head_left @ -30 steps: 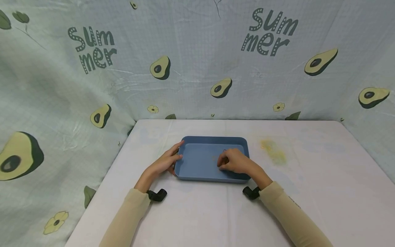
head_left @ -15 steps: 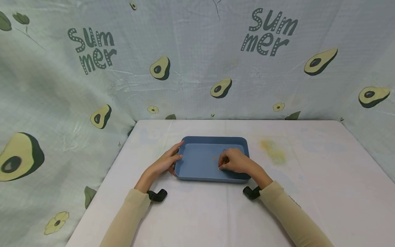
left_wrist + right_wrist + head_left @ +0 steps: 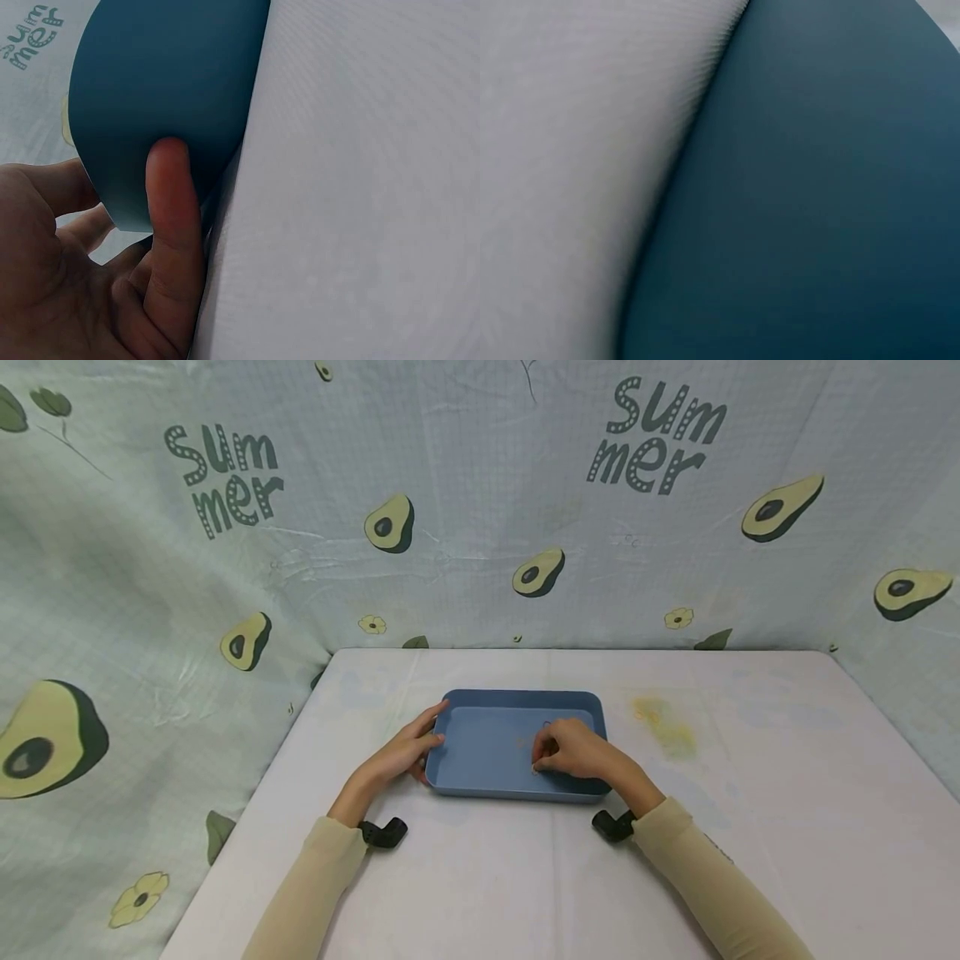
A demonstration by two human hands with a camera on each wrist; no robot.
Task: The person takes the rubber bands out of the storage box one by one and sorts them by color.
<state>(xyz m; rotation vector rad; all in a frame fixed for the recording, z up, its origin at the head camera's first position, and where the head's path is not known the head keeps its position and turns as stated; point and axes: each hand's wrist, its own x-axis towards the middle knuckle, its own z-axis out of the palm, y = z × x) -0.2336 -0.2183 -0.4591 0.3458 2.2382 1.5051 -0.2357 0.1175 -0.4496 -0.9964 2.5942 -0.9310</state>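
Observation:
A shallow blue rectangular tray (image 3: 487, 752) lies on the white-covered table. My left hand (image 3: 401, 756) grips its left side: one fingertip reaches over the rim and, in the left wrist view, the thumb (image 3: 172, 187) presses flat on the outer wall. Over the right part of the tray, my right hand (image 3: 573, 750) is curled, thumb and forefinger pinched low near the tray floor. A tiny pale thing (image 3: 535, 769) shows at those fingertips; I cannot tell its kind. A thin dark loop (image 3: 547, 723) peeks out behind the knuckles, and faint tan bits (image 3: 522, 742) lie to their left.
Behind the table hangs a pale cloth (image 3: 457, 460) printed with avocados and lettering. A yellow-green stain (image 3: 666, 727) marks the table cover (image 3: 750, 827) right of the tray. The right wrist view holds only the tray's outer wall (image 3: 795, 187) and the table cover.
My right hand has shifted very slightly to the right, its fingers staying pinched over the tray. The left hand and the tray keep their places.

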